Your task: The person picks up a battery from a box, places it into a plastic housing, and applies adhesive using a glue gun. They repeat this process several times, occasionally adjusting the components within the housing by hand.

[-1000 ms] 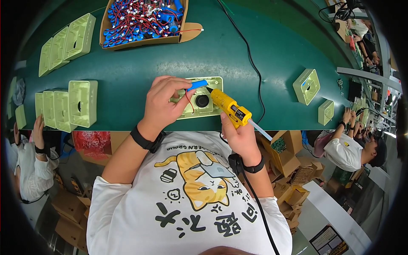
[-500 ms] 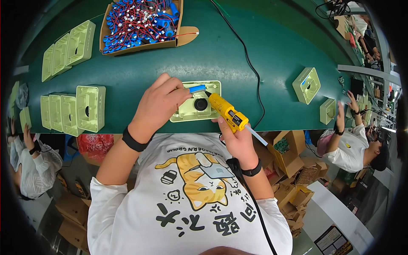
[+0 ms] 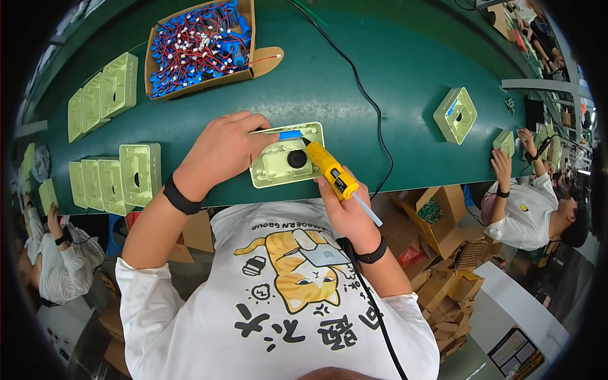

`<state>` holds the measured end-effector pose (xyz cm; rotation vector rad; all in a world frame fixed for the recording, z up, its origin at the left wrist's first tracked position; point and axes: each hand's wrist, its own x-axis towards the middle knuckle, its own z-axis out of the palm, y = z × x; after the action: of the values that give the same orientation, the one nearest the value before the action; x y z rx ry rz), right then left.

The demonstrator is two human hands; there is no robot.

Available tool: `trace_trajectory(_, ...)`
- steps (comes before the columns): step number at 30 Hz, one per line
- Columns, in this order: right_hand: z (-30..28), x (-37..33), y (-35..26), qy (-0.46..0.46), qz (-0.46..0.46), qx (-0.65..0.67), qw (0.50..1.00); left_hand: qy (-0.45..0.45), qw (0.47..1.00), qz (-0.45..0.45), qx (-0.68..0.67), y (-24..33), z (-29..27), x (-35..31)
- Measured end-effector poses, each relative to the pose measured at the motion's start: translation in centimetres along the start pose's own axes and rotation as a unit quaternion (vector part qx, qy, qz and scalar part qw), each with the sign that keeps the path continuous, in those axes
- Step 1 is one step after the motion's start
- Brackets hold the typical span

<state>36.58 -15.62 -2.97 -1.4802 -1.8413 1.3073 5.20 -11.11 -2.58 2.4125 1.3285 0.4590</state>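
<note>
A pale green plastic housing lies on the bench in front of me, its hollow side up, with a round black part in its middle. Along its far inner wall sits a blue cylindrical battery. My left hand reaches over the housing's left end, fingers closed at the battery's left end; its fingertips are partly hidden. My right hand is wrapped round a yellow hot glue gun. The gun's dark nozzle points at the battery's right end, and a whitish glue stick juts from its back.
A cardboard box of blue batteries with red and black leads stands at the far left. Several green housings stand in two rows on the left. Another housing holding a battery lies right. A black cable crosses the bench. Co-workers sit both sides.
The battery has gone from slightly tilted to lying flush along the far wall. My left hand has shifted left along it. At right, a co-worker's hand has come to a housing. The view has shifted slightly.
</note>
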Motion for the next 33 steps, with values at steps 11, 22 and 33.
trace_trajectory(11,0.7,0.6,0.6,0.027,-0.023,0.059,0.998,-0.064,0.997,0.006,0.045,0.7,-1.5,-1.1)
trace_trajectory(22,0.9,-0.1,1.1,0.031,-0.008,-0.014,0.999,-0.027,0.999,-0.02,0.016,1.5,-0.4,-3.1)
trace_trajectory(33,-0.6,0.5,1.2,-0.037,0.043,0.06,0.997,0.094,0.989,-0.111,-0.018,3.2,4.5,-5.2)
